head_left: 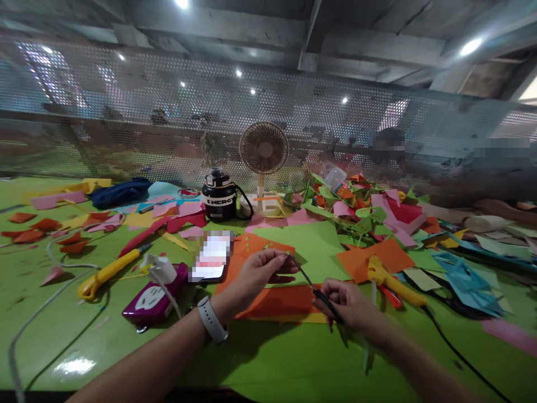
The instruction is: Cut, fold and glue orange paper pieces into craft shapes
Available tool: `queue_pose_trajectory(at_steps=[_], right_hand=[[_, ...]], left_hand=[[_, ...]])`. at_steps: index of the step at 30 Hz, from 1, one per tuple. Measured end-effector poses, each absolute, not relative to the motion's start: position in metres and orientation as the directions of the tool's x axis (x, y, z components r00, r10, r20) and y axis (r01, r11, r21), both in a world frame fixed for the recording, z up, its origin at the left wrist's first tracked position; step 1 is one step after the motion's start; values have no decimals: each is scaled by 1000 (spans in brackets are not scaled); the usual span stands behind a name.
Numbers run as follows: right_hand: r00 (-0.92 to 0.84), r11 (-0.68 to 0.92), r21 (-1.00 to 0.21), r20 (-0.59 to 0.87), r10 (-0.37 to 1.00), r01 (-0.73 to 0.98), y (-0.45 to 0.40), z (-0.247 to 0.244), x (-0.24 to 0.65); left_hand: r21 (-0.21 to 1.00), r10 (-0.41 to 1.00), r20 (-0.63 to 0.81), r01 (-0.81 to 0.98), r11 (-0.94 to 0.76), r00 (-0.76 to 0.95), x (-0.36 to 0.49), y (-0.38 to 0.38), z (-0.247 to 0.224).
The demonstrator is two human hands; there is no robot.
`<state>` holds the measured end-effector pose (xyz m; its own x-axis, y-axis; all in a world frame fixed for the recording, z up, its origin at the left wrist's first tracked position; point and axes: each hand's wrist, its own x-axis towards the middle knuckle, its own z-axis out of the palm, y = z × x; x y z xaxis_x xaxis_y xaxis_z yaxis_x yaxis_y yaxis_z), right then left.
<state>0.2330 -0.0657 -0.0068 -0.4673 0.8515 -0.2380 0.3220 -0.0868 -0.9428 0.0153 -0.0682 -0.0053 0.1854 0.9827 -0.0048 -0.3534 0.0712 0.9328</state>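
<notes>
My left hand [268, 267], with a pale watch band on the wrist, has its thumb and fingertips pinched on a tiny green piece of paper [288, 253]. In my right hand [342, 302] is a pair of slim scissors [308, 281] with black handles. Their thin tip reaches up to the left fingertips and the green piece. Whether the blades are apart cannot be made out. Beneath both hands lie sheets of orange paper [277, 302] and a light green sheet [314, 246]. Small green dots rest on the orange paper near the phone [212, 257].
A yellow glue gun [396, 285] lies to the right, its cord trailing forward. On the left are a purple power strip [149, 302] and a yellow-handled tool [109, 274]. Behind stand a black bottle [218, 196], a fan [264, 148] and a heap of paper scraps [364, 210].
</notes>
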Motion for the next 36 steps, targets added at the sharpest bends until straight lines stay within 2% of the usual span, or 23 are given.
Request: queue_pose_trajectory(at_steps=[13,17,20,22,24,27,30,32,34,36], right_hand=[[-452,-49,-946,-198,870,320,-66,-9,233],[-364,-41,-947,-162,917,318,-63,4,235],[-272,-28,-918,-147,951,397,-55,14,244],[-231,16,-858,-120,966,513,-48,17,253],[-206,111,-743,-37,978,660,-41,18,260],[-191,212,-445,93,977,870,-34,20,265],[-151,153,-198,23,988,968,-30,23,262],[-151,139,-154,-65,986,978,-27,25,262],[-210,176,-206,-159,965,963,-26,29,263],[-271,218,-267,-178,946,939,-26,34,263]], left_hand=[[930,983,-16,-357,82,184,16,-67,-4],[930,982,-24,-355,92,189,14,-65,-7],[934,978,-30,-342,102,208,12,-63,-10],[935,974,-31,-339,108,224,11,-62,-11],[935,971,-31,-337,113,238,11,-63,-11],[940,968,-27,-322,109,249,12,-66,-8],[950,965,-15,-298,95,261,14,-69,-3],[955,964,-6,-285,85,266,14,-70,-1],[960,964,-4,-268,78,266,15,-70,1],[968,961,-6,-241,75,277,16,-70,1]])
